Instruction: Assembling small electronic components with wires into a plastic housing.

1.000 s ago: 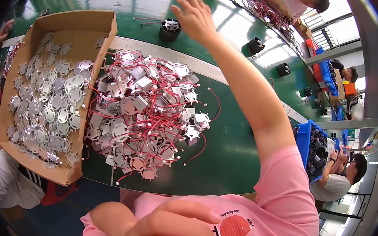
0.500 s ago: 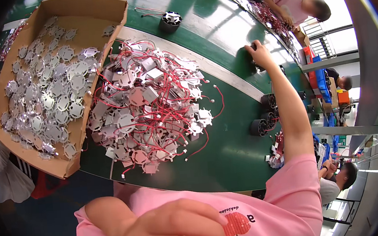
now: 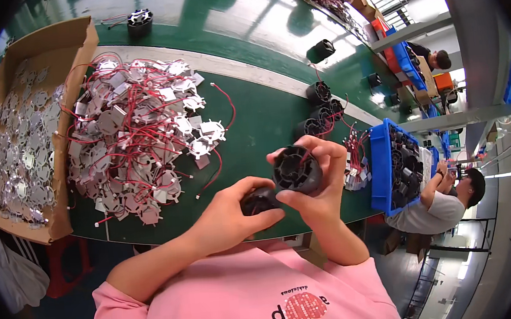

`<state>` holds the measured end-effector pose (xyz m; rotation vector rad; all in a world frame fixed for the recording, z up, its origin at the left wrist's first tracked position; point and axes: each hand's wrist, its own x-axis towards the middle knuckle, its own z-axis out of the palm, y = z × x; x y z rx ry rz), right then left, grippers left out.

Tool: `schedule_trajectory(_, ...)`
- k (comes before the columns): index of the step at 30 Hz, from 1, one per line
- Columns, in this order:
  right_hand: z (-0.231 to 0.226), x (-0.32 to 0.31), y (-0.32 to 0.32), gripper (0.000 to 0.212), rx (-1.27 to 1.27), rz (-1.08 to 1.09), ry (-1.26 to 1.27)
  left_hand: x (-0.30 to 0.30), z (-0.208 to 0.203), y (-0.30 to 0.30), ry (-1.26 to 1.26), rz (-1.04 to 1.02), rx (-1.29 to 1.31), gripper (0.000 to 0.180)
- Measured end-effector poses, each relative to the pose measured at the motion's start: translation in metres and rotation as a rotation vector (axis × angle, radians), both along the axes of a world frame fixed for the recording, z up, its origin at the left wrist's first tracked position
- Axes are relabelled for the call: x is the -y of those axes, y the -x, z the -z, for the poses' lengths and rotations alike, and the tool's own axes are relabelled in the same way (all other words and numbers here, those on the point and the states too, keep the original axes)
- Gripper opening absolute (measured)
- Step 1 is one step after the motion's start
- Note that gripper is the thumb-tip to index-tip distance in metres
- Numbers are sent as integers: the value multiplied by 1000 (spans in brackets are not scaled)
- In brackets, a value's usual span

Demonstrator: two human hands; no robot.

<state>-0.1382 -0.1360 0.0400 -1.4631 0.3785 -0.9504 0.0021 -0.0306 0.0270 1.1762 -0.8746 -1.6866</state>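
Observation:
In front of my chest, near the table's front edge, my right hand grips a black cylindrical housing, its ribbed open end facing up. A bit of red wire shows by its rim. Just left of it, my left hand is closed around a second black round part, mostly covered by the fingers. The two parts are close together; I cannot tell whether they touch. Farther left lies a heap of silver metal plates with white blocks and red wires.
A cardboard box of bare silver plates stands at the left. Several black housings sit beyond my right hand, near a small wired cluster. A blue crate stands at the right. Another housing with a silver top stands at the back.
My right hand has come back from the far right side of the table with a black housing. My left hand has moved forward from my chest. The view has shifted right.

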Motion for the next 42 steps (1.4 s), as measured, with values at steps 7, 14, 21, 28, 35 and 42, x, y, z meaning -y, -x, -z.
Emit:
schedule_trajectory(7,44,23,62,56,-500,321,245,-2,6,14,227,-75,1060,62)
schedule_trajectory(14,56,11,61,55,-449,640,460,-9,0,5,284,-229,1086,49)
schedule_trajectory(21,41,-21,29,84,-515,31,575,-17,15,-5,333,-224,943,26)
schedule_trajectory(28,56,-23,16,80,-712,99,712,-7,23,-9,440,-342,657,13)
schedule_trajectory(35,39,-32,8,68,-900,303,802,-9,24,-3,458,-420,439,20)
schedule_trajectory(42,41,-24,14,66,-822,156,652,-22,26,-12,129,-440,414,21)
